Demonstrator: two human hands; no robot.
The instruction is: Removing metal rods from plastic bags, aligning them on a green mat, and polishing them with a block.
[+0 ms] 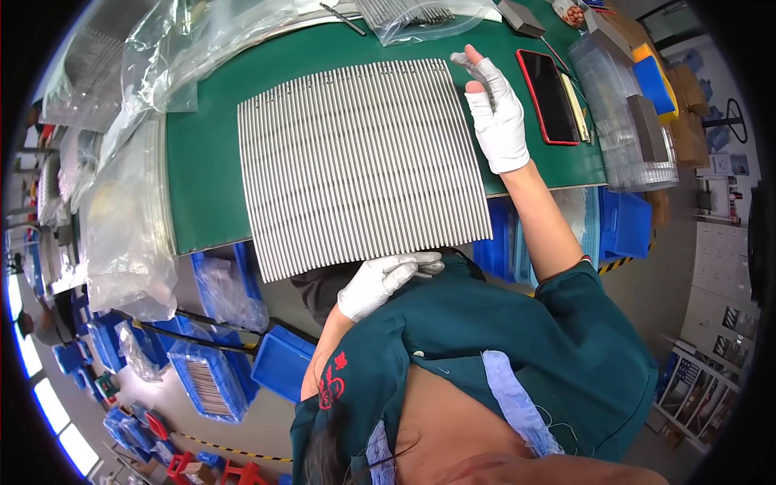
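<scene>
A wide row of thin silver metal rods (364,162) lies side by side on the green table (202,186), their near ends reaching past its front edge. My right hand (497,117), in a white glove with some bare fingertips, stands along the right side of the row. Its fingers are stretched out and hold nothing. Below the near ends of the rods is my left hand (388,281), also gloved in white, held flat with its fingers extended. Whether it touches the rod ends, I cannot tell.
To the right lies a phone in a red case (548,97), beside clear plastic trays (618,113) and a grey block (651,129). Clear plastic bags (129,218) cover the left side. More rods in plastic (412,16) are at the back. Blue bins (283,360) stand below.
</scene>
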